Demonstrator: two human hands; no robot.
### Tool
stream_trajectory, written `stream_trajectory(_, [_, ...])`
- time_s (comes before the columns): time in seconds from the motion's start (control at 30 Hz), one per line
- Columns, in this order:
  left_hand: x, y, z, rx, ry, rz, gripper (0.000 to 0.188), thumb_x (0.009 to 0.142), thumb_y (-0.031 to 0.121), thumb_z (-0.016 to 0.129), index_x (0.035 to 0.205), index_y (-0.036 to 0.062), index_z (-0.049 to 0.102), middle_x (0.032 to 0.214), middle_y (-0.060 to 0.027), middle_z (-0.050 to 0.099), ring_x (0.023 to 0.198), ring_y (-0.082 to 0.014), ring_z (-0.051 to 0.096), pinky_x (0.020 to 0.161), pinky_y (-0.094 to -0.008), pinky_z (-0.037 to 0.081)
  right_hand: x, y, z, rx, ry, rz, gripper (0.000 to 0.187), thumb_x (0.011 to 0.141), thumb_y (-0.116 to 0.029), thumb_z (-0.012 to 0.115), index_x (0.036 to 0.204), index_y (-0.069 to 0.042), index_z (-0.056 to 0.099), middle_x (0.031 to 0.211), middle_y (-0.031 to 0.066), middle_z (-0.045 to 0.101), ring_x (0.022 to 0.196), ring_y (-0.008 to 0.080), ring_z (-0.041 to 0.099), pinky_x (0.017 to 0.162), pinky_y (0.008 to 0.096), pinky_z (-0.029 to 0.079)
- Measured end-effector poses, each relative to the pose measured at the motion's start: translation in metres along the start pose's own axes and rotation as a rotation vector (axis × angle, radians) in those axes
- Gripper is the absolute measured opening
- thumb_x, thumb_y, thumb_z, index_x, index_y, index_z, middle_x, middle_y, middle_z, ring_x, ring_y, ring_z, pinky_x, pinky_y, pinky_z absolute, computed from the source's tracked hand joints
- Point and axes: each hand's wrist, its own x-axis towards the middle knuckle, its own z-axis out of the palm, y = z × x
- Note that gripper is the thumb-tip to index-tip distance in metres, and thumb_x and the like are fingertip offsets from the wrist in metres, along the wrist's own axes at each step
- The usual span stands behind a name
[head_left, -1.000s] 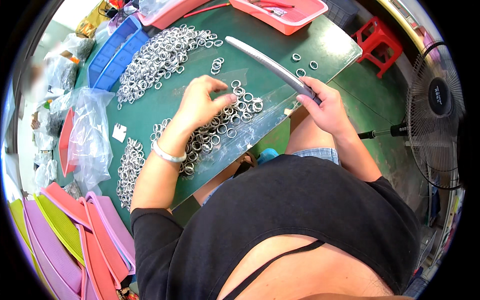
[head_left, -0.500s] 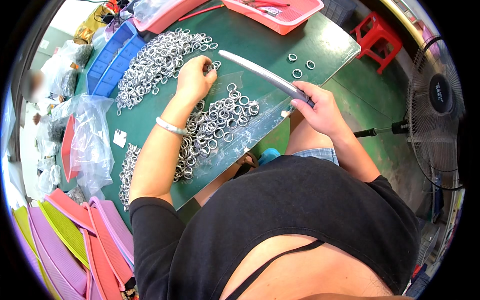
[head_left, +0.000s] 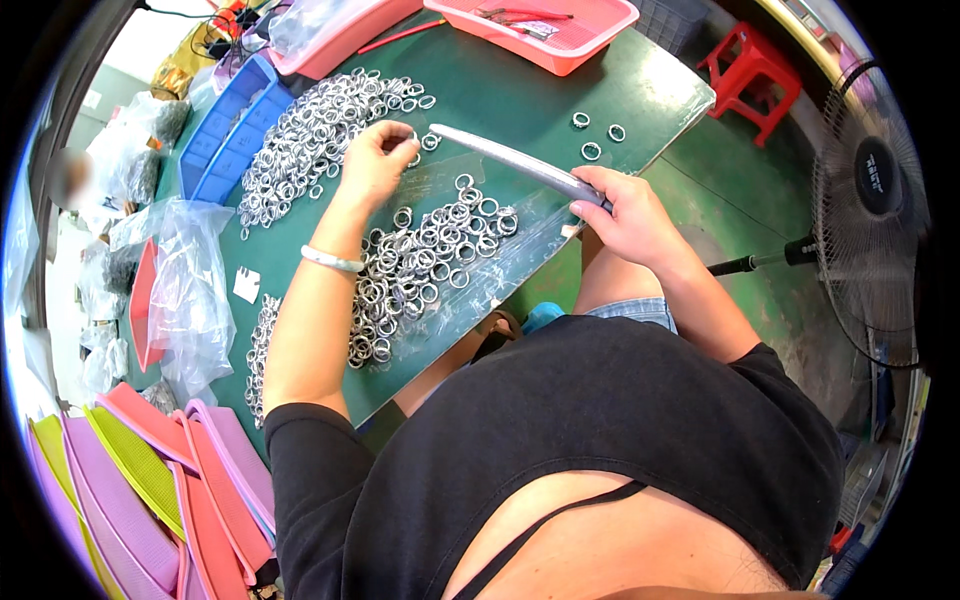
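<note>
My right hand (head_left: 625, 212) grips the dark handle end of a long tapered metal ring mandrel (head_left: 510, 158). The mandrel slants up and left over the table, its narrow tip close to my left hand (head_left: 375, 165). The left thumb and forefinger are pinched, and a bit of a metal ring (head_left: 414, 158) shows at their tips, mostly hidden. Just right of those fingers is another loose ring (head_left: 430, 141). Below the mandrel spreads a heap of silver rings (head_left: 440, 250), partly behind my left forearm. A larger ring pile (head_left: 320, 130) lies beyond my left hand.
On the green table (head_left: 500, 80) stand a blue divided tray (head_left: 215, 165) and a pink basket (head_left: 560, 58) with red-handled tools. A few rings (head_left: 591, 151) lie near the right edge. A clear bag (head_left: 190, 300) is left; a fan (head_left: 870, 210) and red stool (head_left: 755, 80) are right.
My left hand has shifted slightly left, away from the loose ring beside it. The mandrel has dipped slightly at its tip, with my right hand still around its handle.
</note>
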Motion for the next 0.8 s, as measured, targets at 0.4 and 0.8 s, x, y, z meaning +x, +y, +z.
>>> stream_trajectory(0.4, [-0.050,0.047,0.018,-1.040,-0.304,-0.027,0.023,0.085,0.003,0.062,0.107,-0.0004,0.061,0.094,-0.0062,0.064,0.083,-0.0143,0.060,0.075,-0.0273,0.049,0.005,-0.023,0.011,0.047,0.060,-0.178,0.032,0.077,-0.013,0.066,0.107,-0.003,0.058,0.089,0.0146,0.063,0.079,0.0318,0.062,0.068,0.0371,0.049])
stream_trajectory(0.8, [-0.079,0.066,0.022,-1.171,-0.168,0.059,0.026,0.084,0.000,0.061,0.110,-0.0014,0.060,0.096,-0.0066,0.063,0.084,-0.0143,0.058,0.078,-0.0276,0.047,0.000,-0.037,0.019,-0.079,0.166,-0.309,0.036,0.076,-0.012,0.066,0.110,-0.005,0.055,0.086,0.0111,0.059,0.073,0.0310,0.060,0.060,0.0380,0.049])
